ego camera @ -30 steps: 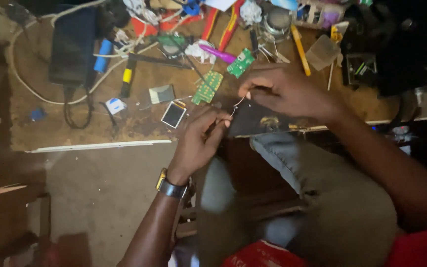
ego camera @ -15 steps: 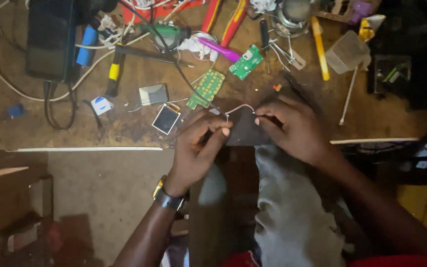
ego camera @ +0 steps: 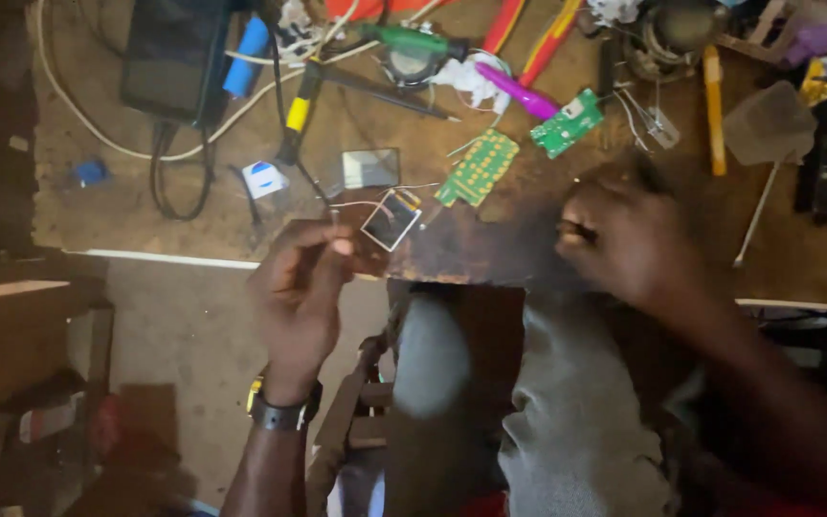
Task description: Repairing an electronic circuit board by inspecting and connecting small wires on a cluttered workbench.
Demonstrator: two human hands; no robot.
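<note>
A: Left hand [ego camera: 299, 287]?
B: Centre-left of frame, fingertips pinched on a thin wire [ego camera: 335, 216].
A: Right hand [ego camera: 624, 239]?
B: Centre-right, well apart, fingers curled; grip unclear. Green board [ego camera: 477, 168] above, between them.

left hand [ego camera: 301, 287]: raised over the bench edge, fingers pinched on a thin wire [ego camera: 361, 203]; watch [ego camera: 279, 412] on the wrist.
right hand [ego camera: 624, 235]: curled, knuckles up, at the bench edge, well apart from the left; what it grips cannot be made out.
bench [ego camera: 145, 225]: brown, scorched dark between the hands.
near left hand: small square screen [ego camera: 391, 218], grey square part [ego camera: 370, 168], white-blue bit [ego camera: 264, 179].
centre: two green boards, dotted one [ego camera: 479, 168] and smaller one [ego camera: 567, 123].
back: black box [ego camera: 176, 57], white cable [ego camera: 98, 144], purple pen [ego camera: 517, 90], yellow tool [ego camera: 713, 107].
below: grey-trousered knees [ego camera: 576, 412].
</note>
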